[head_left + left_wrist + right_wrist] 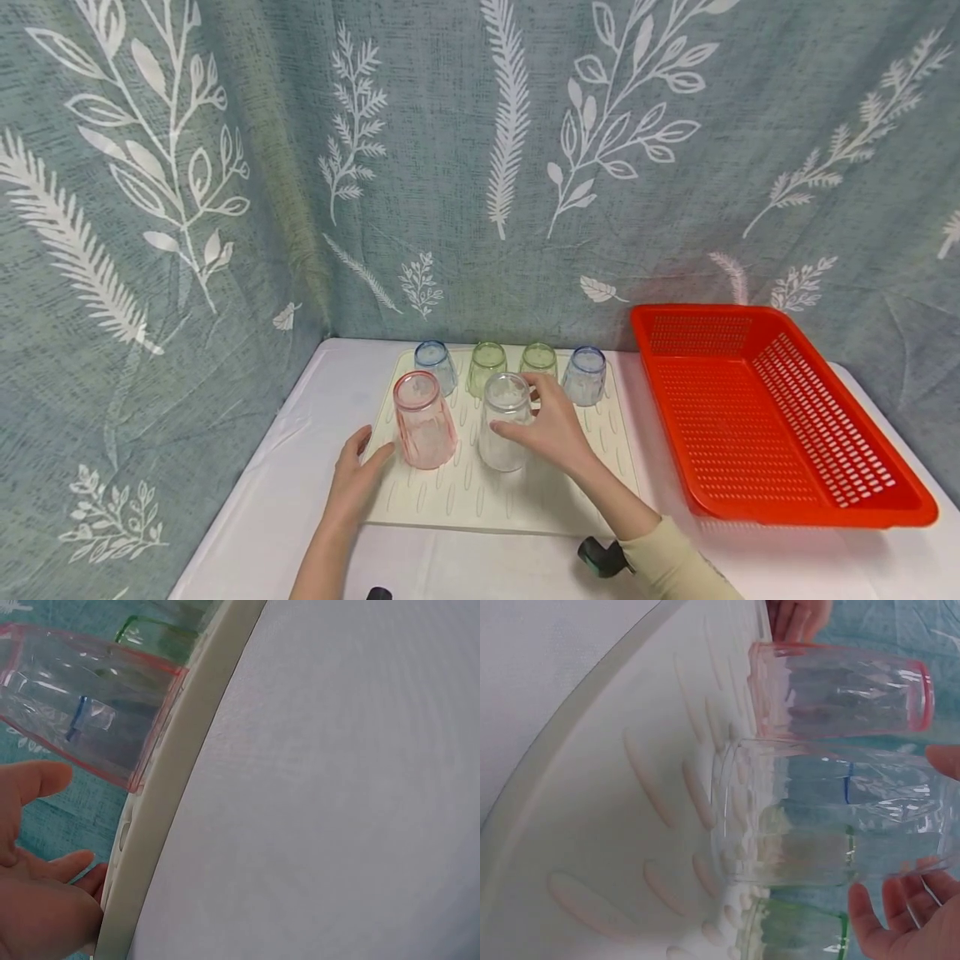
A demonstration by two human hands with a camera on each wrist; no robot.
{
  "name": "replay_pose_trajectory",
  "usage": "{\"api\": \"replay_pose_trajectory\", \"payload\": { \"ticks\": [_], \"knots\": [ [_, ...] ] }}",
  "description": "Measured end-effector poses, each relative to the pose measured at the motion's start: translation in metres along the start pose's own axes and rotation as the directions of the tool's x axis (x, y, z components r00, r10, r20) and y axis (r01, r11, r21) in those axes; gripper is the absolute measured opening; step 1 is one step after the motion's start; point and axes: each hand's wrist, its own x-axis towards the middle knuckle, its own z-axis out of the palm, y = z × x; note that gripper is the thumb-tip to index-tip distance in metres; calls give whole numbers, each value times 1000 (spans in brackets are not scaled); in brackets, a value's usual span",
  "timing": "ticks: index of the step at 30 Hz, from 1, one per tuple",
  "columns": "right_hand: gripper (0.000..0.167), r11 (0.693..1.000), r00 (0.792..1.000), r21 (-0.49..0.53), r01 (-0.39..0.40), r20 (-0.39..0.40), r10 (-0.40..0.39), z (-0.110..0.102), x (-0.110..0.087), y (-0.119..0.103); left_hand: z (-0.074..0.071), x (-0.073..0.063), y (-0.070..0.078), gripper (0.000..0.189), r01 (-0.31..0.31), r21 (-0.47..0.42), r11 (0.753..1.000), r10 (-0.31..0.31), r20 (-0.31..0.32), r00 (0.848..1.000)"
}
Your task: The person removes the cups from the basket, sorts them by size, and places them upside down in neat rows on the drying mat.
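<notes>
A tall clear glass (504,433) stands upside down on a cream ridged drying mat (480,504). My right hand (551,421) holds it near its upper end, thumb on the near side and fingers round the right; the right wrist view shows the glass (825,810) with the fingers (866,911) beside it. Left of it stands a tall pink-tinted glass (426,429), also upside down. My left hand (356,479) rests at the mat's left edge, thumb and fingers spread, holding nothing. In the left wrist view a gap separates its thumb from the pink glass (90,705).
Along the mat's back edge stand a short blue glass (437,367), two green glasses (487,371) and a blue-violet glass (585,379), all upside down. A red plastic basket (678,442) sits to the right. A dark object (602,557) lies near my right forearm. Patterned curtain (450,167) closes the back.
</notes>
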Motion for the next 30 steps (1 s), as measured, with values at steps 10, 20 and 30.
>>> {"api": "replay_pose_trajectory", "payload": {
  "ticks": [10,20,30],
  "knots": [
    [71,1000,1000,-17,10,13,-9,4,-2,0,0,-3,1,76,-9,26,1000,10,-8,1000],
    [73,999,1000,-50,20,7,-20,3,-4,2,1,-1,0,75,-6,28,1000,6,9,1000],
    [71,999,999,-31,-34,27,35,-17,-11,-1,1,-1,0,75,-21,27,999,21,3,1000]
  ]
}}
